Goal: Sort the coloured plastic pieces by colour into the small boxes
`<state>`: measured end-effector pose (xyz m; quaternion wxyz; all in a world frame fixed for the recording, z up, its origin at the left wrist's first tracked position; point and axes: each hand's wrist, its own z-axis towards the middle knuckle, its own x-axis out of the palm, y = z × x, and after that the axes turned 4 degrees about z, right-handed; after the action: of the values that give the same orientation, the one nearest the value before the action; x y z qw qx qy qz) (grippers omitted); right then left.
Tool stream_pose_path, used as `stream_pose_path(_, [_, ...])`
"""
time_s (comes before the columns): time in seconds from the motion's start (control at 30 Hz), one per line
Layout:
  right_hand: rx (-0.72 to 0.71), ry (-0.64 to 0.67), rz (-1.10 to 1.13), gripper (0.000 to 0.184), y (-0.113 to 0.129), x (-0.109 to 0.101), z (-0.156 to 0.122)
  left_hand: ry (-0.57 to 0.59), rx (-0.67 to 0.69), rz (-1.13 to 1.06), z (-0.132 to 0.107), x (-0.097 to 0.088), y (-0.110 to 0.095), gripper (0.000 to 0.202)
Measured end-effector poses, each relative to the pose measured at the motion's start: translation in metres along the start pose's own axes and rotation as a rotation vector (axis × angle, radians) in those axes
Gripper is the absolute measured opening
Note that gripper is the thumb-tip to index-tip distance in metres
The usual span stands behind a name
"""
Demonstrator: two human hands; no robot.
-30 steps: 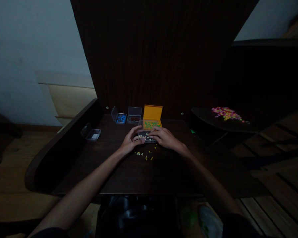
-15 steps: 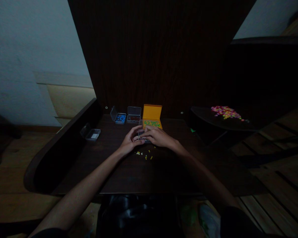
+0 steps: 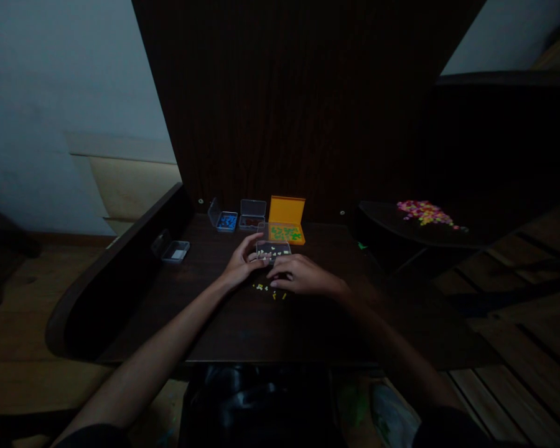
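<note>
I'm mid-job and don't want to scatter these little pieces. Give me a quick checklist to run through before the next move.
1. Left hand at the left end of the clear box: ok.
2. Clear box open, with pale pieces visible inside: ok.
3. Right hand holding a piece: cannot tell; the picture is too dark there.
4. No loose pieces on the table in front of the clear box: not ok; yellow and pale ones lie there.
5. Orange box open, green pieces inside: ok.

Very dim, murky light, pale wall (image 3: 74, 81) brightest, desk (image 3: 233, 339) in deep shadow, edges stretched
</note>
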<state>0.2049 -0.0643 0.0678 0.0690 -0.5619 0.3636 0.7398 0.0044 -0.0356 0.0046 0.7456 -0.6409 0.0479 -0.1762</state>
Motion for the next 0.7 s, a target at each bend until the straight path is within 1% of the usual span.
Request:
stream_pose_path(0.1, [0.052, 0.116, -0.063, 0.026, -0.002, 0.013, -0.001, -0.011, -0.011, -0.006, 0.001, -0.003, 0.002, 0.078])
stream_pose_path(0.2, [0.062, 0.159, -0.068, 0.029, -0.007, 0.02, 0.0, -0.029, -0.012, -0.017, 0.002, -0.004, 0.003, 0.079])
stream_pose_path(0.33, [0.036, 0.167, -0.059, 0.027, -0.013, 0.024, 0.002, -0.037, -0.018, -0.032, 0.002, -0.003, 0.001, 0.076])
stream_pose_path(0.53, [0.05, 0.126, -0.044, 0.023, -0.015, 0.027, 0.002, -0.034, -0.024, -0.061, 0.001, -0.002, -0.001, 0.078])
stream_pose_path(0.7, [0.045, 0.126, -0.03, 0.028, -0.013, 0.026, 0.003, -0.041, -0.022, -0.077, 0.001, -0.001, -0.001, 0.078])
